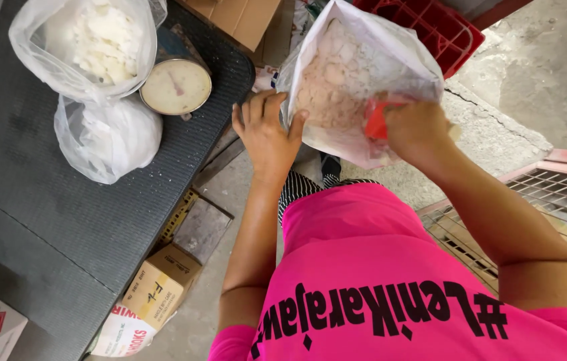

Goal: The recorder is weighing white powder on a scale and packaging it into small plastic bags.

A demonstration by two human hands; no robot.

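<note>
A clear plastic bag (357, 73) of pale pinkish powder is open toward me at the top centre. My left hand (267, 130) grips the bag's left edge and holds it open. My right hand (417, 127) is inside the bag's mouth at the right, closed around a red scoop (376, 120) that is partly hidden by my fingers. My pink shirt fills the lower right.
A dark ribbed table (43, 220) lies at the left with two white plastic bags (106, 134) of pale lumps and a round dial scale (176, 85). Cardboard boxes (160, 284) sit on the floor below. A red crate (440, 27) is behind the bag; a metal grate (557, 194) is at right.
</note>
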